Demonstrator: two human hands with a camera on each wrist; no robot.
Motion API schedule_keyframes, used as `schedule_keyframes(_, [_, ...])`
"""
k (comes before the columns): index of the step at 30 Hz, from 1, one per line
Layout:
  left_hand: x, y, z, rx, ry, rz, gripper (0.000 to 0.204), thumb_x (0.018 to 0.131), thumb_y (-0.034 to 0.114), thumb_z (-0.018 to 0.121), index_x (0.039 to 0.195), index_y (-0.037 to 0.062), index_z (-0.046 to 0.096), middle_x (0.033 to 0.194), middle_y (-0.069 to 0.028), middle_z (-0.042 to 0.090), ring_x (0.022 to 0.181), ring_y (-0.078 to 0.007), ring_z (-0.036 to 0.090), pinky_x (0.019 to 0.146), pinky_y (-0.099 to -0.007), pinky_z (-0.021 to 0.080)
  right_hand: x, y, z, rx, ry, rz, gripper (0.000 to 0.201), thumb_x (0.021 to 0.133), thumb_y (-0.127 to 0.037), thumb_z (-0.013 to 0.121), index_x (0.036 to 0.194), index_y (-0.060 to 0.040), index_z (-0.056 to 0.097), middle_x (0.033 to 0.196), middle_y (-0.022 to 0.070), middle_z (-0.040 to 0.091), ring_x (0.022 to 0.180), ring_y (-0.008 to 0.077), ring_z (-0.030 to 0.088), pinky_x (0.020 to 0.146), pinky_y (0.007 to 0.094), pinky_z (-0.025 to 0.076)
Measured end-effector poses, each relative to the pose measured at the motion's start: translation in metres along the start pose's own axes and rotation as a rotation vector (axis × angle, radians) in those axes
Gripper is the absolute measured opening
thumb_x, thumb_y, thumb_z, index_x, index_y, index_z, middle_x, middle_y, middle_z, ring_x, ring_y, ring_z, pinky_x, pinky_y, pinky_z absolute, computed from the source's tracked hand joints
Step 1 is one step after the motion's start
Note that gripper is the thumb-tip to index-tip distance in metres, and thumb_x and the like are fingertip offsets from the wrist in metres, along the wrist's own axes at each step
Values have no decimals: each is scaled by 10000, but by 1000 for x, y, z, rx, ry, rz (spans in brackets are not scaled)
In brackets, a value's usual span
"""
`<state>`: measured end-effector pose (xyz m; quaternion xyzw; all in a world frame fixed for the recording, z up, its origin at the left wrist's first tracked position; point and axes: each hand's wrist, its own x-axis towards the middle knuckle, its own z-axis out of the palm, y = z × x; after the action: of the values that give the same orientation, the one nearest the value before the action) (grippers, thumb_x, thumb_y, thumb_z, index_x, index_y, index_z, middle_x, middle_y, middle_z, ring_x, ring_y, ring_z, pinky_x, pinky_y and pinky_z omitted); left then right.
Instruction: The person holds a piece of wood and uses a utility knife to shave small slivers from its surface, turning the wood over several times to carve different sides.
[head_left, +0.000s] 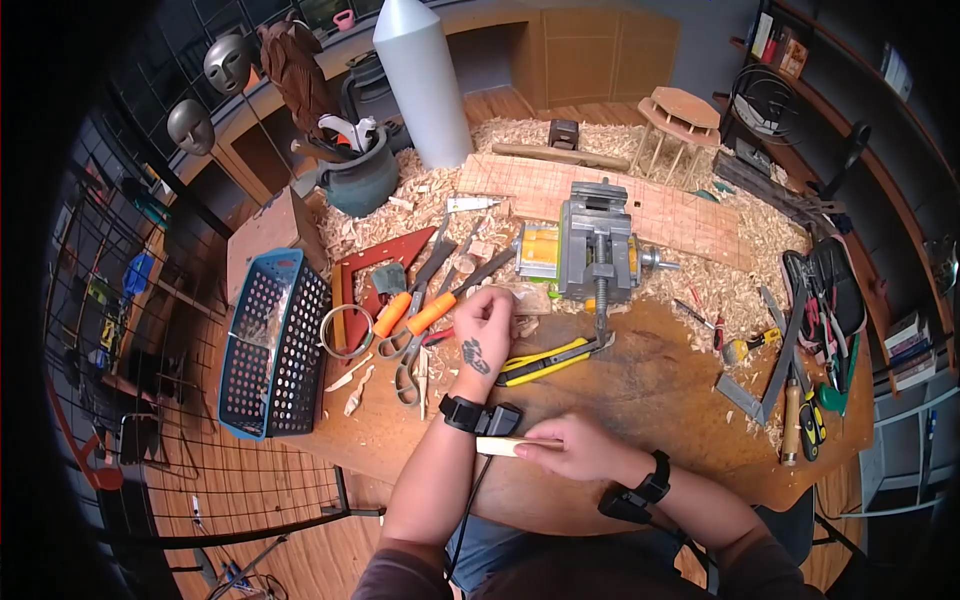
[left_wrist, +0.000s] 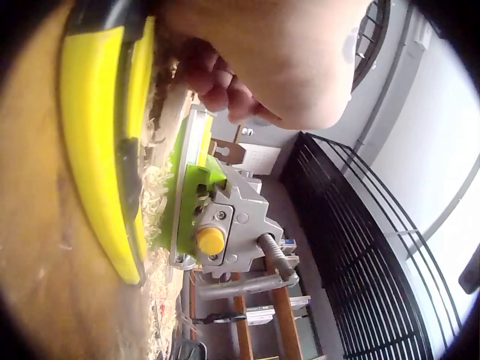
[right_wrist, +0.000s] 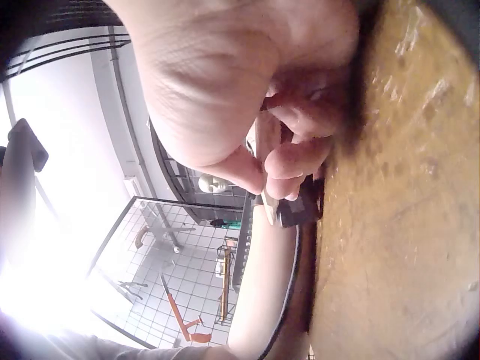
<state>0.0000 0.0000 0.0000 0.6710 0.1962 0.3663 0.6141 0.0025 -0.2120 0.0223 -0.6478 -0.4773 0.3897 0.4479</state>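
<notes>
My right hand [head_left: 575, 448] pinches a small pale strip of wood [head_left: 497, 446] between thumb and fingers, low over the near edge of the workbench. In the right wrist view, the tip of this wood pokes out past the fingertips. Farther forward, my left hand [head_left: 484, 322] has its fingers curled downward beside a small wood block [head_left: 533, 298] and the orange-handled tools [head_left: 430, 314]. Whatever lies under those fingers is hidden, so I cannot tell if they hold anything. A yellow-and-black tool [head_left: 545, 362] lies on the bench just right of the left wrist.
A grey drill-press vise [head_left: 597, 240] stands beyond the hands, among wood shavings. Scissors [head_left: 407, 362] and a blue-black perforated basket [head_left: 275, 345] are at left. At right lie a metal square [head_left: 742, 396], a wooden-handled chisel [head_left: 791, 430] and a tool case [head_left: 828, 285].
</notes>
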Motion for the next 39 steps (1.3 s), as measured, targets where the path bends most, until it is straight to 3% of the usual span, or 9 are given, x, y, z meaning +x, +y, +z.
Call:
schedule_keyframes(5, [1,11,-4,-645,-110,-280,270,1040,148,506,878,-17,646,614,-38,504,462,-151,468,412,-275,374,2,7,4,-64,41,-45,348,988,-357,696,882,-30,752,643,197,629,538,327,619,557,412,472])
schedule_keyframes(9, [2,16,-4,-751,-101,-366,265,1039,149,514,878,-17,643,621,-39,508,465,-146,473,412,-273,374,3,7,5,-71,44,-46,329,980,-346,708,904,-30,757,660,200,632,556,341,625,565,419,474])
schedule_keyframes(16, [-8,-4,3,120,-72,44,154,996,86,640,877,1,689,639,-38,632,549,-135,602,496,-253,431,4,7,4,-68,27,-76,299,990,-330,702,941,-38,741,716,197,657,595,348,644,582,414,484])
schedule_keyframes(18, [-8,7,3,464,-26,365,193,982,111,660,841,-19,690,641,-59,632,552,-138,593,526,-284,448,4,8,5,-61,60,-138,297,993,-333,700,939,-43,734,696,193,647,574,356,630,567,414,477])
schedule_keyframes(22, [-9,9,5,361,33,275,169,950,90,651,828,-21,685,665,-129,628,560,-180,602,546,-319,463,1,5,-2,-96,20,-83,278,986,-302,714,944,-28,730,719,176,640,613,313,630,604,391,483])
schedule_keyframes(27, [-1,-21,-2,162,46,86,167,967,92,661,861,-31,699,665,-24,616,606,-73,557,559,-264,432,-16,13,-66,-110,146,-243,220,956,-239,764,971,-20,752,861,74,631,760,159,599,689,309,477])
schedule_keyframes(30, [-1,-19,-2,160,39,33,176,978,96,651,871,-36,693,681,-7,604,617,-63,522,573,-252,421,-42,11,-119,-111,367,54,147,933,-170,796,959,-29,762,845,4,622,748,93,564,657,268,443])
schedule_keyframes(32, [-2,-13,0,191,29,50,173,977,96,652,870,-33,693,680,-5,600,616,-64,517,574,-252,422,-56,1,-137,-318,496,247,158,907,-182,824,958,-40,778,761,-14,593,708,74,527,637,262,429])
schedule_keyframes(39, [-2,-16,1,272,36,136,162,966,91,655,864,-29,689,669,-23,586,614,-79,516,579,-263,425,-71,14,-158,-415,497,281,194,850,-207,847,970,-64,794,780,56,681,724,141,614,675,291,494])
